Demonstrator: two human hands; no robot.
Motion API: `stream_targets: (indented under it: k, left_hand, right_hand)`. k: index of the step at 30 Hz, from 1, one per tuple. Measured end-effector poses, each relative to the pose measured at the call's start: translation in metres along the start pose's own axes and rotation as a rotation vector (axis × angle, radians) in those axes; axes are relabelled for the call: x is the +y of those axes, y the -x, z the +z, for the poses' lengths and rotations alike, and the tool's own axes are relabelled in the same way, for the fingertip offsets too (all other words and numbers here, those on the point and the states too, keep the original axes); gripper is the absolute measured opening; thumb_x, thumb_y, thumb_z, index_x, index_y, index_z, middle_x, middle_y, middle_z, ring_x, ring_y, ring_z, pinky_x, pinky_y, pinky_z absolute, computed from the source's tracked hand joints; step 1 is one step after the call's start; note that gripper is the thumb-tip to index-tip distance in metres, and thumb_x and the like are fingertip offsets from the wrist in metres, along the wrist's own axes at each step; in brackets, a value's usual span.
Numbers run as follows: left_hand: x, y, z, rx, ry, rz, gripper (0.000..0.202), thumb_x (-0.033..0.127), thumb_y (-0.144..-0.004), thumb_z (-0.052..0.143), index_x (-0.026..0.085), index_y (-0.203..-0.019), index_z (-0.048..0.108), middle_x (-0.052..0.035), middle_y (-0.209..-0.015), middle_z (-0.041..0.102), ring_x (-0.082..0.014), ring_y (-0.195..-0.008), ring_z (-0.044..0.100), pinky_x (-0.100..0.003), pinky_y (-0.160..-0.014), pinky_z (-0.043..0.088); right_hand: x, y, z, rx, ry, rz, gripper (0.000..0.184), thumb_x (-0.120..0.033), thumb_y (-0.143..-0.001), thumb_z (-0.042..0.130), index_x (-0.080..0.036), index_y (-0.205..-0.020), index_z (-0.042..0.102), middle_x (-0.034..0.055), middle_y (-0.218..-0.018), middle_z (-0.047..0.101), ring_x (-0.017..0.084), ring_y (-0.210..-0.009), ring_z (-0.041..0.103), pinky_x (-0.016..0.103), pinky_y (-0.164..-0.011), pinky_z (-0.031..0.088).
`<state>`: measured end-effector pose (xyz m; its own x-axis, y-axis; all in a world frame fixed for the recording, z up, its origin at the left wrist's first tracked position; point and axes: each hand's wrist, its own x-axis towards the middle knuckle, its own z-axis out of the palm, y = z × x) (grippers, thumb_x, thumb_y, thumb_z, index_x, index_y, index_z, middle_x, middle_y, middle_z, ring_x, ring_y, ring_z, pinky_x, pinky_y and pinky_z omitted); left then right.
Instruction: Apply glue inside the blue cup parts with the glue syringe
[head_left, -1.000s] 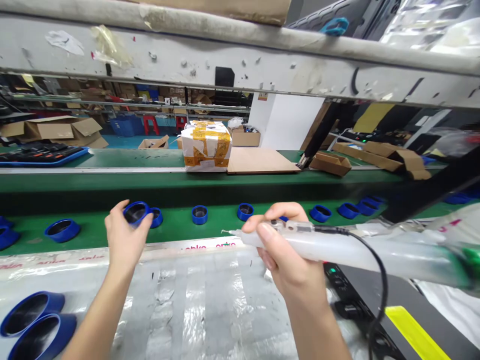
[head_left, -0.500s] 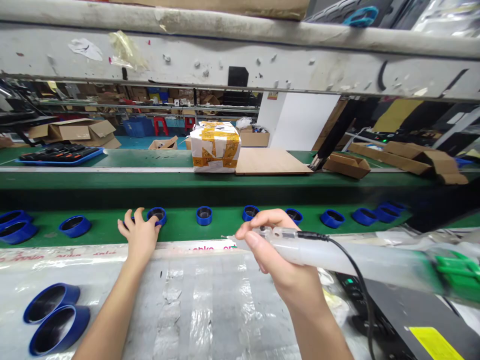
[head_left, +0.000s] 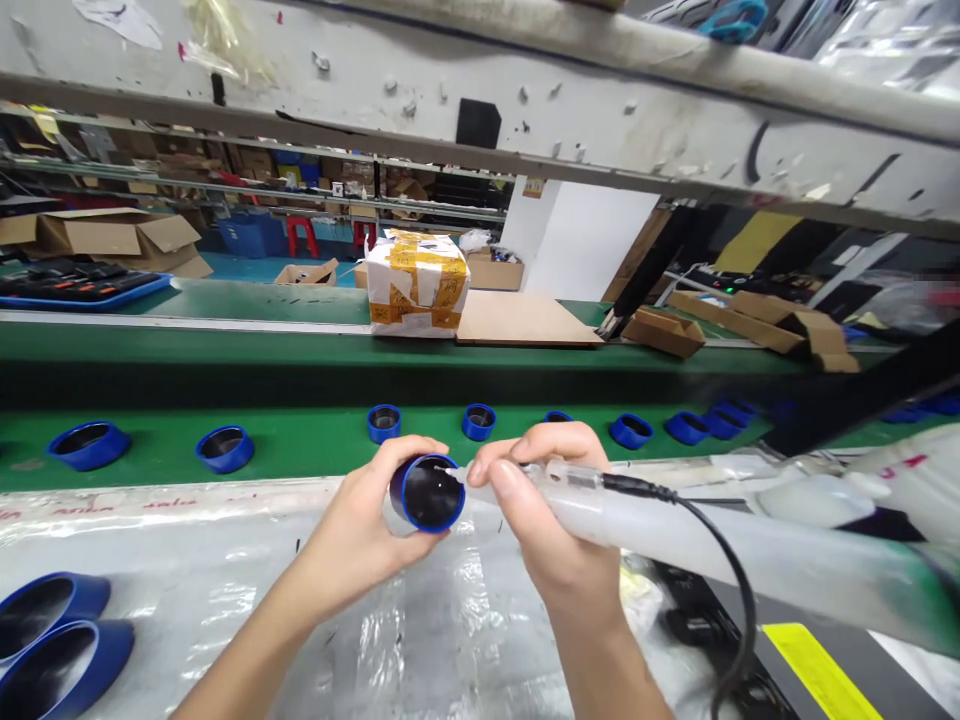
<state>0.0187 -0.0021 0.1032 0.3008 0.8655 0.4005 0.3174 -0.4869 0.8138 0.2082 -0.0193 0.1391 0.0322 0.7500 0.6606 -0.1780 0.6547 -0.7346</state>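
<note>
My left hand (head_left: pixel 373 520) is closed round a blue ring-shaped cup (head_left: pixel 431 492) with a black inside, holding it tilted toward me above the bench. In my right hand (head_left: pixel 551 500) is a long translucent dispensing syringe (head_left: pixel 675 540) with a black cable (head_left: pixel 724 540) running from it. The syringe's thin tip (head_left: pixel 456 474) reaches the opening of the cup at its right rim; whether it touches the inner wall I cannot tell. Several similar blue cups, among them one cup (head_left: pixel 225 449) at the left, stand in a row on the green belt (head_left: pixel 292 440).
Two larger-looking blue cups (head_left: pixel 67 670) sit at the lower left on the plastic-covered bench (head_left: pixel 360 650). A taped white box (head_left: pixel 417 285) and a flat board (head_left: pixel 525 320) lie on the ledge behind the belt. A white beam (head_left: pixel 420 75) crosses overhead.
My left hand has lifted a blue cup off the belt and brought it right, to the syringe tip. My right hand still grips the syringe. The view has shifted and tilted slightly.
</note>
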Motion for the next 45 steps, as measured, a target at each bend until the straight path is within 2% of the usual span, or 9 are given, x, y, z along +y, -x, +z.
stream_targets:
  k: [4,10,22,31,39,45]
  left_hand:
    - [0.002,0.004,0.0,-0.035,0.071,-0.029,0.059,0.016,-0.084,0.083,0.038,-0.135,0.063,-0.0001,-0.141,0.077,-0.0269,-0.133,0.074,-0.039,-0.107,0.06]
    - [0.002,0.007,-0.003,-0.02,0.037,-0.026,0.056,0.017,-0.085,0.08,0.038,-0.134,0.063,0.0004,-0.138,0.079,-0.027,-0.129,0.077,-0.041,-0.105,0.063]
    - [0.005,0.008,-0.01,-0.026,-0.075,0.068,0.056,0.015,-0.087,0.076,0.036,-0.136,0.061,-0.0012,-0.14,0.079,-0.027,-0.127,0.079,-0.041,-0.104,0.066]
    - [0.008,0.009,-0.02,-0.01,-0.175,0.107,0.054,0.016,-0.088,0.073,0.035,-0.138,0.06,-0.0019,-0.142,0.079,-0.027,-0.126,0.079,-0.039,-0.1,0.067]
    - [0.011,0.008,-0.023,0.021,-0.198,0.107,0.051,0.018,-0.089,0.072,0.033,-0.137,0.062,-0.0037,-0.141,0.079,-0.0287,-0.126,0.079,-0.037,-0.095,0.068]
    - [0.013,0.008,-0.025,0.03,-0.226,0.136,0.055,0.014,-0.087,0.071,0.033,-0.138,0.06,-0.0012,-0.139,0.079,-0.026,-0.124,0.08,-0.036,-0.1,0.066]
  right_hand:
    - [0.001,-0.001,0.0,0.015,-0.02,0.015,0.024,-0.009,-0.101,0.076,-0.031,-0.106,0.067,-0.006,-0.091,0.081,0.013,-0.083,0.079,0.026,-0.079,0.064]
    - [-0.001,-0.001,0.007,0.078,-0.025,0.114,0.022,-0.011,-0.098,0.078,-0.03,-0.099,0.067,-0.0054,-0.087,0.079,0.012,-0.07,0.072,0.026,-0.065,0.06]
    - [-0.007,0.002,0.007,0.116,0.052,0.129,0.019,-0.013,-0.095,0.078,-0.028,-0.094,0.068,-0.0037,-0.082,0.079,0.016,-0.074,0.076,0.029,-0.07,0.061]
    - [-0.013,0.004,0.003,0.08,0.194,0.155,0.014,-0.019,-0.096,0.079,-0.028,-0.094,0.069,-0.0023,-0.083,0.077,0.018,-0.077,0.076,0.034,-0.075,0.06]
    - [-0.019,0.007,0.003,0.014,0.245,0.177,0.014,-0.022,-0.096,0.079,-0.03,-0.092,0.069,-0.0038,-0.08,0.078,0.018,-0.07,0.073,0.035,-0.071,0.058]
    - [-0.022,0.007,0.005,-0.034,0.267,0.264,0.014,-0.024,-0.094,0.079,-0.029,-0.087,0.069,-0.0029,-0.073,0.074,0.021,-0.075,0.074,0.039,-0.078,0.06]
